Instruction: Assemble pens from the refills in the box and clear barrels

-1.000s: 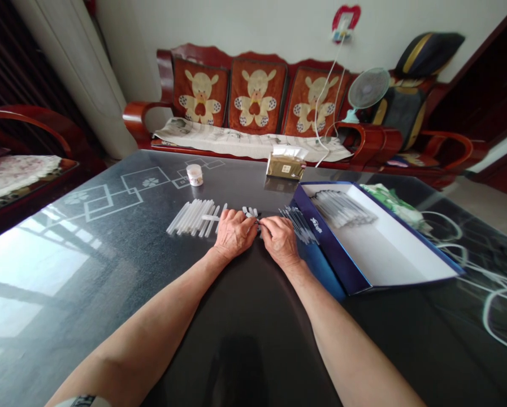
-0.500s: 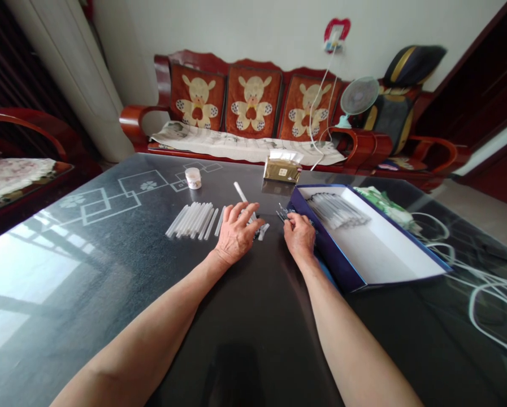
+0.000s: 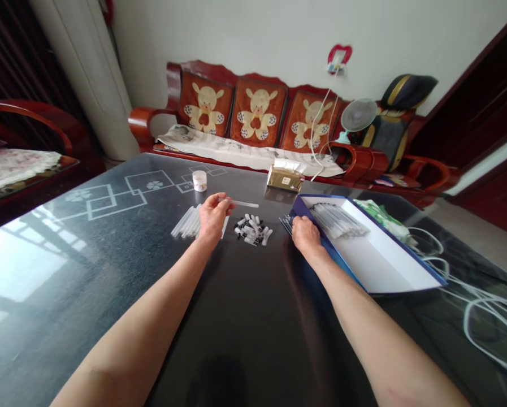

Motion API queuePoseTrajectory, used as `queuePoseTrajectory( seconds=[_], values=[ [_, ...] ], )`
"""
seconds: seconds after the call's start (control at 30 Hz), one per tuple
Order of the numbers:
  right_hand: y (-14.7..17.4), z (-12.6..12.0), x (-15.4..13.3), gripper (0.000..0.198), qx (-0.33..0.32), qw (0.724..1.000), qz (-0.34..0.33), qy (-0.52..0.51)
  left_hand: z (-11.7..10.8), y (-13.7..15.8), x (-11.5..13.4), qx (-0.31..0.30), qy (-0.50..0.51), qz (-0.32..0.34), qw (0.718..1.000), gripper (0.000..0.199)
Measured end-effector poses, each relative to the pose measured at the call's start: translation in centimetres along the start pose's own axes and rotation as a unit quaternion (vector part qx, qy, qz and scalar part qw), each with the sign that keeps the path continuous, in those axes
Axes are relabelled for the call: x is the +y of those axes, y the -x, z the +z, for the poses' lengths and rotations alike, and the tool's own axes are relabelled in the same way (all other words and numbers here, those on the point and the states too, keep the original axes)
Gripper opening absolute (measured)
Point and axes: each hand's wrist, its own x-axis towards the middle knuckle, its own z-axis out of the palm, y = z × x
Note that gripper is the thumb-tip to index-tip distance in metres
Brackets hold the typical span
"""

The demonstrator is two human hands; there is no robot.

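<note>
We see a black table with pale squares and flowers at nine o'clock. Closer in at nine, the tubes are cloudy white. At six, near the middle, the little bits are black and white. At four, the thin sticks are dark, and farther out the box is blue outside and white inside. At two, the tissue pack is gold. Up at twelve, we spot orange-brown cushions with cream animals and dotted paws.

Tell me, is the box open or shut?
The box is open: nothing covers its top, and its white inside and the tubes lying there show.
</note>
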Motion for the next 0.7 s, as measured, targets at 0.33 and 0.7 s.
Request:
queuePoseTrajectory(
  seconds=[0.33, 0.7],
  values=[
    [0.1, 1.1, -4.6, 0.022, -0.010, 0.777, 0.150, -0.612, 0.3, 1.4, -0.7, -0.035, 0.115, -0.152, 0.981, 0.031],
    [0.4, 1.7, -5.6, 0.014, -0.001, 0.444, 0.256, -0.859, 0.1, 3.4, -3.4, -0.233, -0.356, 0.314, 0.849, 0.023]
  ],
)
